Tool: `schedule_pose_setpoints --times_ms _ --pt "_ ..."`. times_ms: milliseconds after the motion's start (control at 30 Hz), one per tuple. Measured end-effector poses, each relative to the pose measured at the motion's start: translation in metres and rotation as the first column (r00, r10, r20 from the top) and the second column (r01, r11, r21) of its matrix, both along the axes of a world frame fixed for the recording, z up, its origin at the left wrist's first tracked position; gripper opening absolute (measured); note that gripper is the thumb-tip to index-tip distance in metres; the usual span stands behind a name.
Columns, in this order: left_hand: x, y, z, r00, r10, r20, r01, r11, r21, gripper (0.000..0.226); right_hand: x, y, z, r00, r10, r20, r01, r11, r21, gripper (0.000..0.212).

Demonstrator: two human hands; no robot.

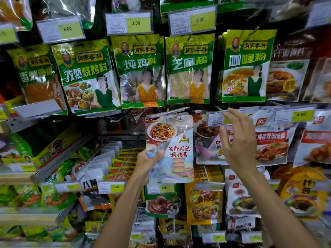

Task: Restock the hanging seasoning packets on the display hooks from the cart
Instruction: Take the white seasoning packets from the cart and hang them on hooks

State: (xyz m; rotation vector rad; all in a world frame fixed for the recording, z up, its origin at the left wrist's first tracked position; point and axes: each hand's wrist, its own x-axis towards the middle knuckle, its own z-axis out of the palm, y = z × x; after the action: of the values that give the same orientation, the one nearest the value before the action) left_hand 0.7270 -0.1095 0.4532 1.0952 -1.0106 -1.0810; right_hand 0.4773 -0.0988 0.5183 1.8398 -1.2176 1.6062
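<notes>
My left hand [146, 162] grips the lower left edge of a pale seasoning packet [172, 140] printed with a noodle dish and red characters, held upright. The packet's top edge sits at a metal display hook [170, 112] that juts out in the middle row. My right hand [238, 140] is raised to the right of the packet, with thumb and forefinger pinching the clear price tag holder [217, 119] at the end of the neighbouring hook. A pink packet [209, 145] hangs behind that hand. The cart is out of view.
Green seasoning packets [189, 68] hang in a row above, under price tags reading 3.00 and 6.00. Red-and-white sauce packets [274, 140] hang at right beside a 4.90 tag. More packets and price tags crowd the hooks below and to the left.
</notes>
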Motion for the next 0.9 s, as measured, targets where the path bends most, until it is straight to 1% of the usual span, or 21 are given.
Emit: schedule_pose_setpoints --times_ms 67,167,267,333,433,500,567,733,833,900 --pt "-0.002 -0.003 -0.001 1.000 0.015 -0.001 -0.015 1.000 0.010 0.026 -0.002 -0.012 -0.001 0.995 -0.058 -0.075 0.057 0.998 -0.024 0.035" --pt "-0.002 -0.010 -0.003 0.999 0.051 -0.012 -0.051 0.999 0.013 0.027 -0.005 -0.025 -0.003 0.979 -0.136 -0.153 0.121 0.987 -0.101 0.036" --pt "-0.004 -0.020 -0.004 0.988 0.152 -0.006 -0.151 0.987 0.058 0.024 -0.005 -0.033 -0.005 0.969 -0.176 -0.171 0.150 0.976 -0.155 0.039" --pt "-0.008 -0.029 -0.005 0.972 0.236 -0.010 -0.235 0.969 0.080 0.025 -0.005 -0.036 -0.006 0.967 -0.190 -0.172 0.163 0.974 -0.155 0.042" --pt "-0.014 -0.040 -0.005 0.935 0.351 -0.049 -0.346 0.935 0.082 0.021 -0.005 -0.039 -0.008 0.964 -0.203 -0.171 0.178 0.973 -0.149 0.044" --pt "-0.017 -0.049 -0.006 0.911 0.410 -0.050 -0.403 0.909 0.106 0.025 -0.005 -0.041 -0.010 0.963 -0.211 -0.169 0.187 0.971 -0.148 0.045" --pt "-0.019 -0.058 -0.006 0.891 0.453 -0.031 -0.445 0.885 0.133 0.031 -0.005 -0.042 -0.011 0.963 -0.211 -0.164 0.187 0.971 -0.150 0.045" --pt "-0.024 -0.078 0.002 0.854 0.513 0.082 -0.519 0.836 0.177 0.046 -0.003 -0.042 -0.009 0.967 -0.208 -0.150 0.184 0.970 -0.160 0.044" --pt "-0.024 -0.089 0.007 0.853 0.505 0.133 -0.522 0.831 0.190 0.044 -0.003 -0.040 -0.009 0.966 -0.211 -0.151 0.189 0.970 -0.151 0.044" --pt "-0.022 -0.093 0.009 0.865 0.471 0.173 -0.499 0.844 0.197 0.046 -0.002 -0.037 -0.008 0.962 -0.223 -0.156 0.202 0.969 -0.139 0.044"
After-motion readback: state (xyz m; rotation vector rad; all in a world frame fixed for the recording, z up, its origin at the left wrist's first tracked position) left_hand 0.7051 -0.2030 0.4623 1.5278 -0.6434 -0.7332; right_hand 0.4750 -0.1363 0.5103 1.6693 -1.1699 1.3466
